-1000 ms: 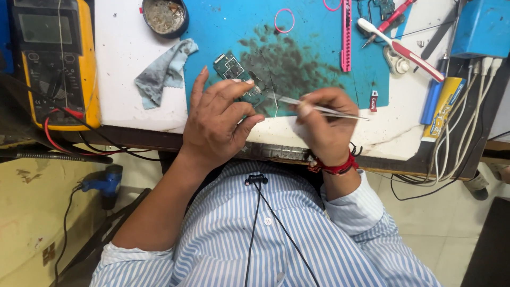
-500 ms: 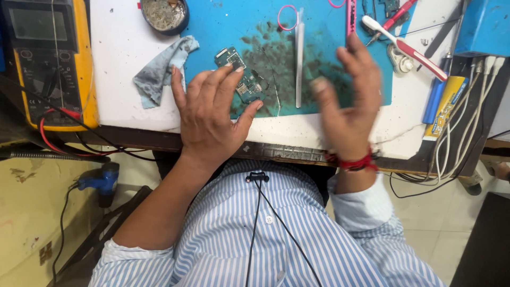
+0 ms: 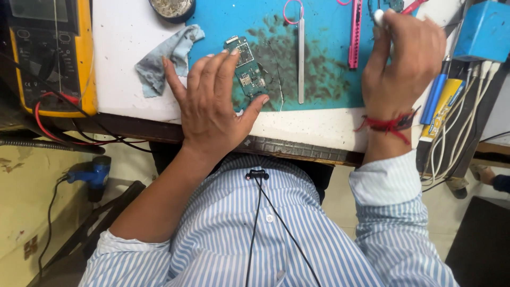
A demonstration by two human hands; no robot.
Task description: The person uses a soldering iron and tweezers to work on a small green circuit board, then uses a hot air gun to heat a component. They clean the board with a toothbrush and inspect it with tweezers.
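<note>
A small green circuit board (image 3: 248, 69) lies on a blue work mat (image 3: 329, 32) that is smeared with dark marks. My left hand (image 3: 212, 106) rests flat beside it with its fingers spread; the fingertips and thumb touch the board's left and lower edges. Metal tweezers (image 3: 300, 58) lie alone on the mat just right of the board. My right hand (image 3: 401, 58), with a red thread at its wrist, is up at the mat's far right corner. Its fingers are closed around a white brush handle (image 3: 378, 17), and only the end of the handle shows.
A yellow multimeter (image 3: 50, 53) with red and black leads sits at the left. A grey cloth (image 3: 164, 58) and a round dish (image 3: 171, 8) lie beyond my left hand. A pink tool (image 3: 354, 37), a blue box (image 3: 486, 32) and white cables (image 3: 467, 106) crowd the right.
My right hand has put the tweezers down on the mat, moved up and right, and closed on the white brush. My left hand has stayed by the board, fingers spread wider.
</note>
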